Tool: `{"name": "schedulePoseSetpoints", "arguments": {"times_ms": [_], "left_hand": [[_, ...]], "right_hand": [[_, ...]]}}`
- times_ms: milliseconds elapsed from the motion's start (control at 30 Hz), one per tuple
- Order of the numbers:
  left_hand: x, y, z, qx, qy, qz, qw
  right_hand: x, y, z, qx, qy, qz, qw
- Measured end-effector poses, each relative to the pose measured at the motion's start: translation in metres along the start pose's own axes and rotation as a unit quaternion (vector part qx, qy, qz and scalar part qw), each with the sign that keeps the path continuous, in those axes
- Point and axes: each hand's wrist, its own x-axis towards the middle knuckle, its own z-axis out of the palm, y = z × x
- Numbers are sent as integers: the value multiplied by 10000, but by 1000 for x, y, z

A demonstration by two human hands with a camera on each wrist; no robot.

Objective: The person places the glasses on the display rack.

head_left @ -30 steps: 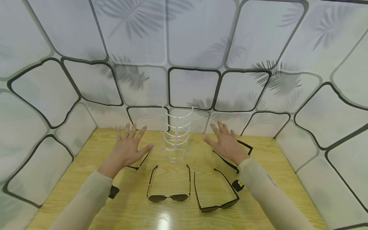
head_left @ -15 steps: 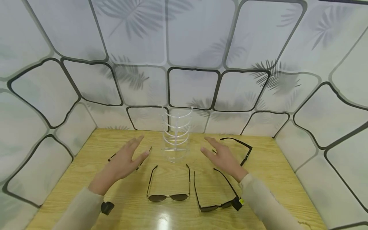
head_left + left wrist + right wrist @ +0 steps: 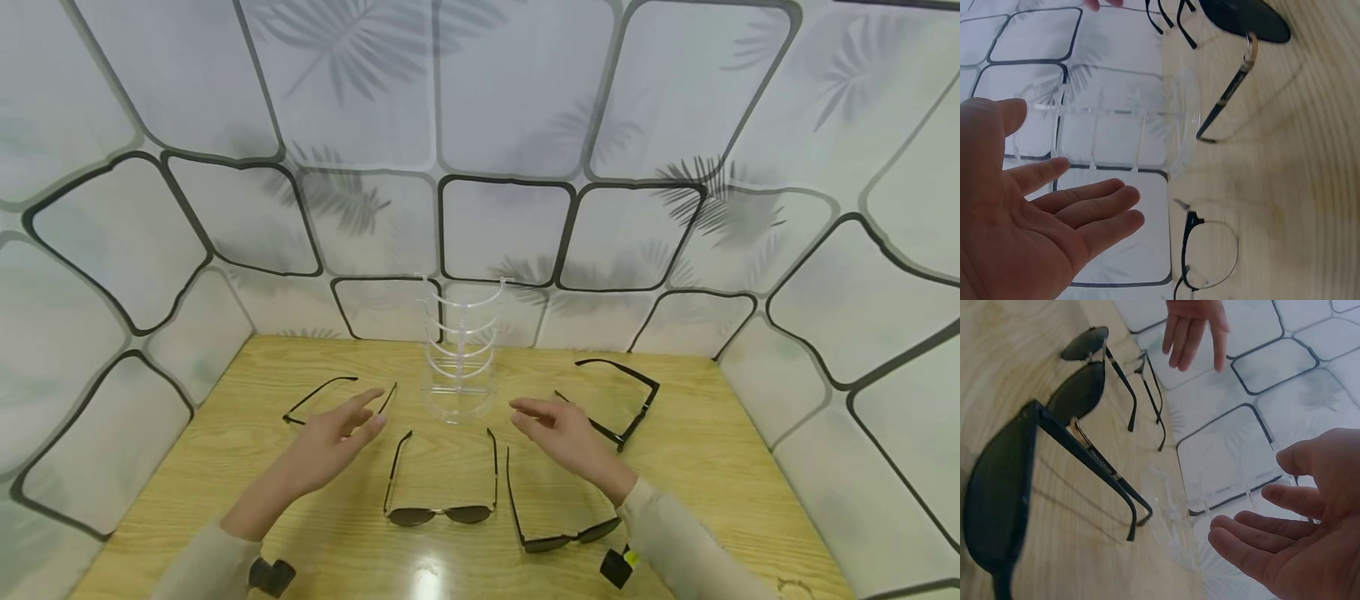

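My left hand [image 3: 327,450] hovers above the table with loosely bent fingers, over a pair of thin-framed eyeglasses [image 3: 1235,250] that it partly hides in the head view. On the other side, my right hand [image 3: 567,437] floats with fingers extended, nearest to black-framed glasses [image 3: 643,408]. Neither hand holds anything. Between and beyond them stands a clear plastic eyewear rack [image 3: 460,367] with several curved tiers, bare of glasses. Aviator sunglasses [image 3: 439,516] lie unfolded in front of it, and black sunglasses [image 3: 547,545] lie to their right, partly under the right wrist.
The wooden table [image 3: 360,558] meets a wall [image 3: 502,225] covered in grey cell-and-leaf patterned cloth at the back and both sides. A small black wrist camera [image 3: 272,577] is strapped under the left sleeve, another black camera [image 3: 617,568] under the right.
Both hands have drawn back toward the person and lowered, their spread fingers coming closer together. More of the left eyeglasses and right black-framed glasses is now uncovered. The eyewear and rack have not moved.
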Motion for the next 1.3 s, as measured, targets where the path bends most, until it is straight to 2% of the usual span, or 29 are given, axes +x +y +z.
{"name": "schedulePoseSetpoints", "arguments": {"times_ms": [133, 233, 333, 500, 633, 833, 967, 1133, 1300], "left_hand": [[-5, 2, 4, -351, -184, -412, 9984], [-9, 3, 8, -529, -207, -550, 9969], [-13, 2, 14, -701, -257, -564, 9956], [-19, -2, 23, -905, -512, -560, 9930], [-23, -6, 28, -952, -615, -424, 9927], [-31, -7, 35, -1000, -655, -437, 9919], [-34, -10, 39, -994, -633, -451, 9920], [-35, -13, 45, -1074, -713, -484, 9905], [-37, -15, 50, -1203, -774, -278, 9893]], "right_hand": [[-3, 1, 5, 332, -374, 8, 9987], [-5, 2, 10, 679, -575, 15, 9960], [-7, 1, 14, 897, -787, 43, 9928], [-10, 1, 21, 1051, -1171, 140, 9874], [-12, 3, 26, 995, -1393, 95, 9852], [-14, 5, 29, 958, -1640, 209, 9816], [-14, 5, 32, 977, -1743, 315, 9793], [-14, 4, 35, 850, -1758, 260, 9804], [-15, 2, 37, 657, -1665, 157, 9837]]}}
